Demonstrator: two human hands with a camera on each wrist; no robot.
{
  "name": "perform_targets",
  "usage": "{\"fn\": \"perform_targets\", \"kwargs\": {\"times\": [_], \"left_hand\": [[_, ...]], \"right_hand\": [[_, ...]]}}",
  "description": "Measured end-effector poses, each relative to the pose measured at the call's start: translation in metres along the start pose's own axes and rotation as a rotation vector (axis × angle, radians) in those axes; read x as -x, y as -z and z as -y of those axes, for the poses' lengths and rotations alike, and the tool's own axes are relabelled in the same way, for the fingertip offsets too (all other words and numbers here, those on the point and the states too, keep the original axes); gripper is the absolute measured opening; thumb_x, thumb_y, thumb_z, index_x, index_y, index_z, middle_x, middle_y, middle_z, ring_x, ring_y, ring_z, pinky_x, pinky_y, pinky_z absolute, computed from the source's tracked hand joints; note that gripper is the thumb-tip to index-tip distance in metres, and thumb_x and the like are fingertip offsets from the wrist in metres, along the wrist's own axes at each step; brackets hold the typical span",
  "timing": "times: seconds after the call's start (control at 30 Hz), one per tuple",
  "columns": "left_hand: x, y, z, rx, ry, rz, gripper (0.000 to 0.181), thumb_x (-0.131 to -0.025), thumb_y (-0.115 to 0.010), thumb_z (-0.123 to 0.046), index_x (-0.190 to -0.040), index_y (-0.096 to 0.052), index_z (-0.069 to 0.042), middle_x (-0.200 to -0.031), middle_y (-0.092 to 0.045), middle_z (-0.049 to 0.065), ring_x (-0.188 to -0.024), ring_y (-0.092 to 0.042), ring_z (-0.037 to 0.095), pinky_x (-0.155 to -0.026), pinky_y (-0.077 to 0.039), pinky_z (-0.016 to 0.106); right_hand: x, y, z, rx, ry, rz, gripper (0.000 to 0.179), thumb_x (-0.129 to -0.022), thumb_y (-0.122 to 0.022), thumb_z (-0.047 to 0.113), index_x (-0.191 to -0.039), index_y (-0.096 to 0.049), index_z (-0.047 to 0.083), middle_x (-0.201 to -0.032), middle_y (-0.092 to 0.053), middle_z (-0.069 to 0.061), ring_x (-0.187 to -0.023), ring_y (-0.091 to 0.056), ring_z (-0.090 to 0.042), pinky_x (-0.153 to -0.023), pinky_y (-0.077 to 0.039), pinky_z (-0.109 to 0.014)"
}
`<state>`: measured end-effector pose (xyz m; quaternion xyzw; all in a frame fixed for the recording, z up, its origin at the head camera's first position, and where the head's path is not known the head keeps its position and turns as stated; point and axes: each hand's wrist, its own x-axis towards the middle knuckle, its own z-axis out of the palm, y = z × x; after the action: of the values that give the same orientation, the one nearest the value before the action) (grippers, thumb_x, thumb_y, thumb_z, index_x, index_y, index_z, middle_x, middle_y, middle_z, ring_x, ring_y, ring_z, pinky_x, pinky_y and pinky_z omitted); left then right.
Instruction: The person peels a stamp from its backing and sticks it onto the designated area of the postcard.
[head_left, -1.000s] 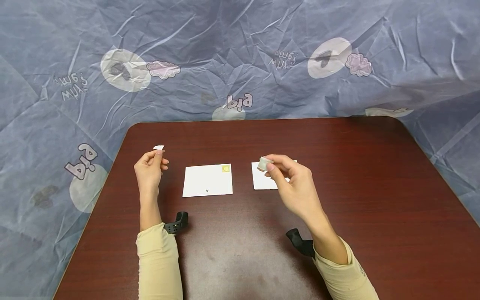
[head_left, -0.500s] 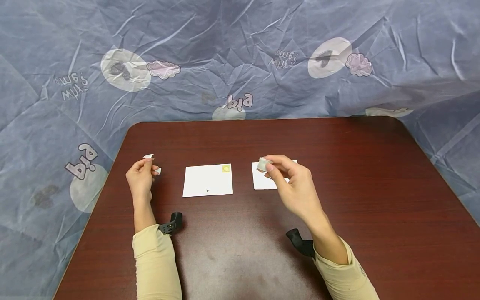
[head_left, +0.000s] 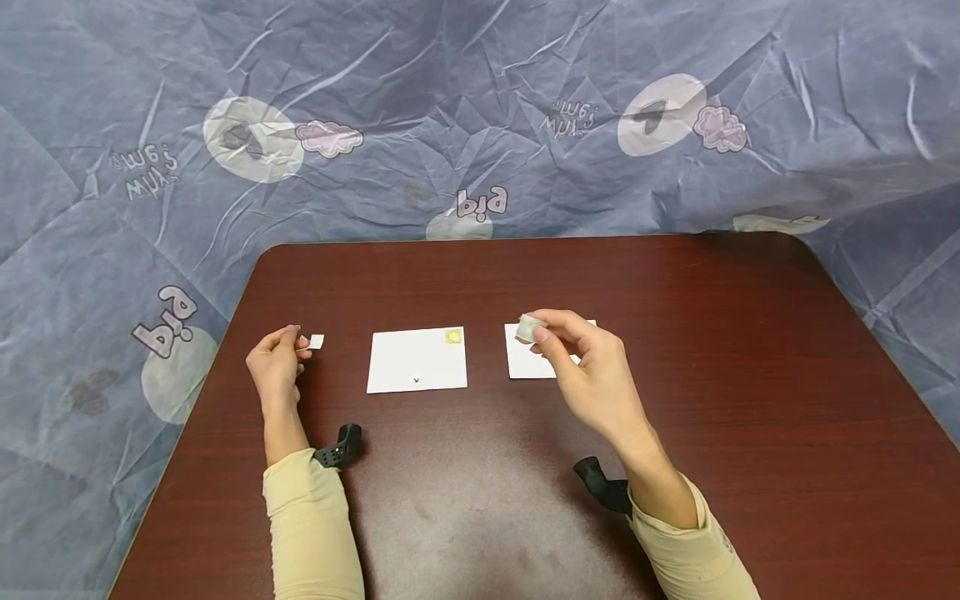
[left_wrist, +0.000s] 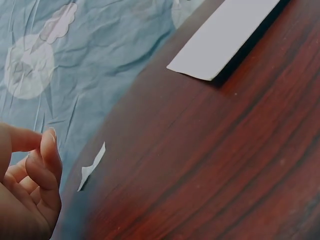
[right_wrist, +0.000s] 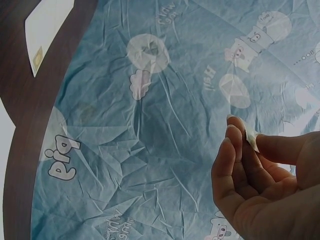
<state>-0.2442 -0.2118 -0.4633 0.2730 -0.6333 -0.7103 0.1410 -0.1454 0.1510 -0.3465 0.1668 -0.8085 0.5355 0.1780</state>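
Note:
My right hand (head_left: 592, 367) pinches a small pale stamp (head_left: 528, 327) between thumb and fingers, raised in front of the right white envelope (head_left: 522, 363), which it partly hides. In the right wrist view the stamp (right_wrist: 250, 136) shows edge-on, slightly bent. My left hand (head_left: 276, 367) is at the table's left side, fingers loosely curled, with no paper visible between thumb and index finger. Small white paper scraps (head_left: 317, 342) lie right beside its fingertips; in the left wrist view a scrap (left_wrist: 92, 167) appears apart from the hand (left_wrist: 35, 175).
Another white envelope (head_left: 416, 362) lies between the hands, bearing a yellow stamp (head_left: 453, 336) at its upper right and a small dark mark at its lower edge. The dark red table (head_left: 480, 475) ends at the back against a printed blue cloth (head_left: 480, 108).
My left hand has moved left and lowered, and the white scrap between its fingertips has been let go. Another scrap has come into view beside the fingers. The right hand stays still.

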Motion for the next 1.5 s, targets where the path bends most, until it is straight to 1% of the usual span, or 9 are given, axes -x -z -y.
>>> {"fn": "perform_targets", "kwargs": {"times": [0.17,0.33,0.67,0.87,0.93,1.07,1.2,1.3,1.5], "left_hand": [[0.0,0.001,-0.002,0.038,-0.005,-0.008,0.018,-0.096,-0.056,-0.013,-0.105,-0.063,0.001,-0.059,-0.06,-0.005,-0.043,-0.053,0.002,-0.038,-0.036,0.014],[0.009,-0.006,-0.017,0.063,-0.081,0.033,0.01,-0.095,-0.059,-0.015,-0.097,-0.064,-0.006,-0.059,-0.061,-0.005,-0.045,-0.053,0.005,-0.039,-0.037,0.015],[0.066,-0.035,-0.071,0.032,-0.369,0.201,0.016,-0.094,-0.062,-0.016,-0.099,-0.068,-0.002,-0.062,-0.062,0.0,-0.049,-0.054,0.009,-0.042,-0.039,0.016],[0.101,-0.057,-0.083,-0.025,-0.488,0.357,0.022,-0.095,-0.061,-0.017,-0.103,-0.066,0.004,-0.064,-0.061,0.001,-0.052,-0.055,0.009,-0.044,-0.039,0.017],[0.114,-0.066,-0.084,-0.052,-0.51,0.449,0.021,-0.095,-0.061,-0.015,-0.104,-0.067,0.002,-0.066,-0.062,0.003,-0.054,-0.056,0.013,-0.046,-0.039,0.019],[0.138,-0.084,-0.083,-0.176,-0.547,0.696,0.02,-0.094,-0.061,-0.014,-0.108,-0.07,-0.002,-0.072,-0.064,0.006,-0.062,-0.058,0.021,-0.053,-0.042,0.024],[0.157,-0.097,-0.08,-0.288,-0.534,0.887,0.02,-0.093,-0.063,-0.016,-0.109,-0.072,-0.008,-0.079,-0.067,0.003,-0.069,-0.06,0.02,-0.058,-0.043,0.027],[0.165,-0.103,-0.077,-0.321,-0.503,0.946,0.019,-0.092,-0.064,-0.017,-0.107,-0.073,-0.01,-0.08,-0.068,0.0,-0.07,-0.06,0.02,-0.055,-0.042,0.026],[0.172,-0.106,-0.075,-0.326,-0.549,0.936,0.012,-0.088,-0.069,-0.013,-0.097,-0.075,-0.007,-0.077,-0.067,-0.002,-0.063,-0.055,0.018,-0.049,-0.042,0.025]], "right_hand": [[-0.001,0.0,-0.001,0.024,-0.007,0.009,0.019,-0.092,-0.06,-0.002,-0.109,-0.068,0.004,-0.09,-0.07,-0.007,-0.076,-0.064,-0.014,-0.07,-0.05,-0.027],[-0.001,0.0,-0.001,0.019,-0.01,0.013,0.019,-0.092,-0.06,-0.002,-0.109,-0.068,0.003,-0.09,-0.07,-0.01,-0.075,-0.065,-0.014,-0.069,-0.05,-0.027],[-0.001,-0.002,0.0,-0.019,-0.007,0.017,0.019,-0.091,-0.059,-0.005,-0.107,-0.067,0.0,-0.09,-0.07,-0.009,-0.075,-0.066,-0.013,-0.069,-0.051,-0.022],[0.001,-0.002,0.0,-0.041,-0.001,0.041,0.018,-0.092,-0.057,-0.004,-0.107,-0.066,-0.001,-0.088,-0.07,-0.009,-0.074,-0.065,-0.012,-0.068,-0.05,-0.022],[0.001,-0.002,0.0,-0.058,-0.003,0.053,0.017,-0.092,-0.057,-0.005,-0.107,-0.066,-0.002,-0.088,-0.07,-0.01,-0.074,-0.065,-0.013,-0.068,-0.051,-0.023],[0.002,-0.003,0.0,-0.079,-0.006,0.072,0.017,-0.093,-0.057,-0.005,-0.107,-0.066,-0.003,-0.089,-0.07,-0.01,-0.074,-0.065,-0.013,-0.07,-0.051,-0.024],[0.002,-0.003,0.0,-0.081,-0.001,0.086,0.017,-0.093,-0.057,-0.005,-0.107,-0.066,-0.002,-0.088,-0.07,-0.009,-0.074,-0.065,-0.014,-0.071,-0.052,-0.025],[0.002,-0.003,0.0,-0.065,0.004,0.098,0.017,-0.093,-0.058,-0.004,-0.107,-0.066,-0.002,-0.086,-0.07,-0.008,-0.074,-0.065,-0.014,-0.07,-0.051,-0.024],[0.002,-0.003,0.001,-0.028,0.004,0.11,0.018,-0.093,-0.058,-0.002,-0.108,-0.067,0.0,-0.085,-0.071,-0.006,-0.074,-0.065,-0.014,-0.066,-0.05,-0.025]]}}
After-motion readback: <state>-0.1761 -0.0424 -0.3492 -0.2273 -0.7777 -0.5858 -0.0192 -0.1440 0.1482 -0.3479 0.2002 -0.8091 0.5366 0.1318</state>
